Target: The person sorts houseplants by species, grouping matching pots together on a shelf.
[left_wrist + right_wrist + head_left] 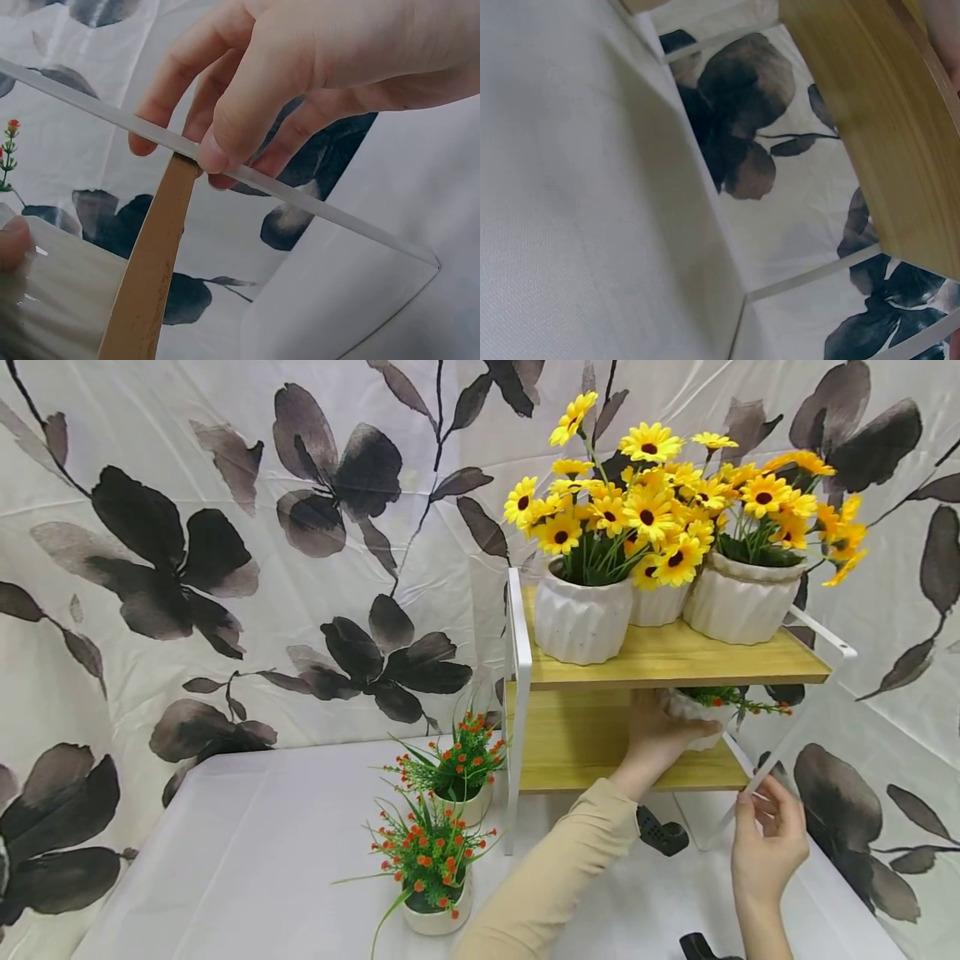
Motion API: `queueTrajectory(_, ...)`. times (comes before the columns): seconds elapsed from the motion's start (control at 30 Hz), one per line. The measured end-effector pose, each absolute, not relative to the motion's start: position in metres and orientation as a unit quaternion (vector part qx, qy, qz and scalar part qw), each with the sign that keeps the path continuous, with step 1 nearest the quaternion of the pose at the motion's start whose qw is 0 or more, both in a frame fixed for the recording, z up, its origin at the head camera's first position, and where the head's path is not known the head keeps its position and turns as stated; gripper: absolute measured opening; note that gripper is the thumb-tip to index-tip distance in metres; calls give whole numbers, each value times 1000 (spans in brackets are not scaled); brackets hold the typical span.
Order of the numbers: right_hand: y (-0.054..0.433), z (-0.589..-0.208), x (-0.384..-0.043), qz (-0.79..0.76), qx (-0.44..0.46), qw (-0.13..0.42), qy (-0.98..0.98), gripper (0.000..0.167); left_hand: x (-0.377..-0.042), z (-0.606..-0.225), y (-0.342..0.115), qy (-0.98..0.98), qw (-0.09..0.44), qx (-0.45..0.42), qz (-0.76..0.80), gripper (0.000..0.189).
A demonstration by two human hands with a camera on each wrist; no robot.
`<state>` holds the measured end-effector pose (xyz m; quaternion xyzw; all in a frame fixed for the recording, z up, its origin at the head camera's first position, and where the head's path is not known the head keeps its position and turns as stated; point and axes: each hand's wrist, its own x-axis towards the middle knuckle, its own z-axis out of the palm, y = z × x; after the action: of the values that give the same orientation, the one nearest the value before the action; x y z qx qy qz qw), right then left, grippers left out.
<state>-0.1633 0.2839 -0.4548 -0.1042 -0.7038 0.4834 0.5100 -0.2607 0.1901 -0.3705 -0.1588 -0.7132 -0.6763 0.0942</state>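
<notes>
My left hand (660, 731), its arm in a beige sleeve, grips a white pot (701, 707) of red-flowered greenery at the right of the lower wooden shelf (573, 735). In the left wrist view, a thumb (11, 244) lies on this pot, close to the shelf's edge. My right hand (772, 843) pinches the slanted white side bar (789, 735) of the two-tier stand by the lower board's right end. The left wrist view shows its thumb and fingers on either side of the bar. In the right wrist view, only slivers of skin appear at the right edge.
Several white pots (583, 622) of yellow daisy-like flowers stand on the upper shelf (667, 664). Left of the stand, two red-flowered pots (438, 918) sit on the white table (247, 860). Black objects (663, 832) show near both wrists. A floral cloth (225, 410) hangs behind.
</notes>
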Motion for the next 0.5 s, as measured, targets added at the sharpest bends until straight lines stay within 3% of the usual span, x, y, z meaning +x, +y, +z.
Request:
queueTrajectory(0.2,284,-455,-164,485,-108,507,-705,32,-261,-368,189,-745,89,-153,-644,83)
queueTrajectory(0.5,284,-455,-163,482,-110,512,-702,32,-258,-366,185,-782,79,-154,-599,81)
